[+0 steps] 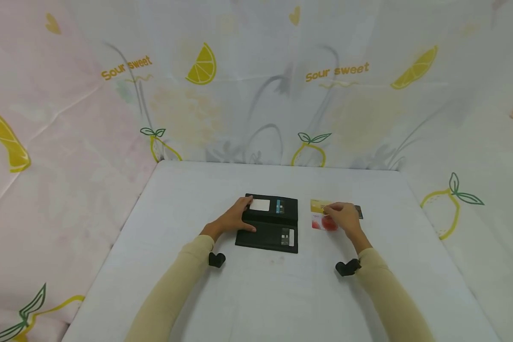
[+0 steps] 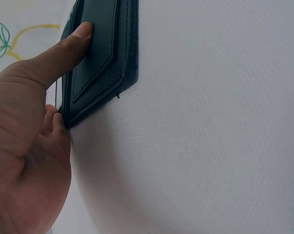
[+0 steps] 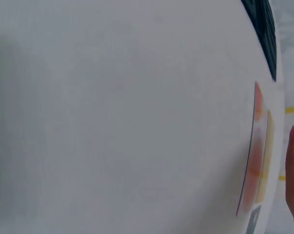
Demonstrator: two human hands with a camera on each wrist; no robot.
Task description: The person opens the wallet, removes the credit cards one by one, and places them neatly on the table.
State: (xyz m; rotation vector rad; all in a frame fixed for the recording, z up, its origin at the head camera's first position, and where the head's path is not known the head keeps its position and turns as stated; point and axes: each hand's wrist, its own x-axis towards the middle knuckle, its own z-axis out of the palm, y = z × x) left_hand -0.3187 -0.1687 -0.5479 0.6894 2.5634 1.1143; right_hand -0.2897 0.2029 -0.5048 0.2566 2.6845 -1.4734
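Observation:
A black wallet [image 1: 269,235] lies unfolded on the white tabletop, with cards in its slots and a white panel [image 1: 260,204] at its upper left. My left hand [image 1: 232,219] rests at the wallet's left side, thumb stretched onto the lower half and fingers at the upper left edge. In the left wrist view the straight thumb presses on the dark wallet [image 2: 96,48]. My right hand [image 1: 344,216] hovers over several loose cards, its fingertips by a yellow card [image 1: 318,205]. Whether they pinch anything is hidden. Below that card lies a red-and-white card [image 1: 321,222].
A dark card [image 1: 359,212] shows partly behind my right hand. White cloth covers the table [image 1: 265,294]. A lemon-patterned curtain [image 1: 256,95] hangs at the back and both sides.

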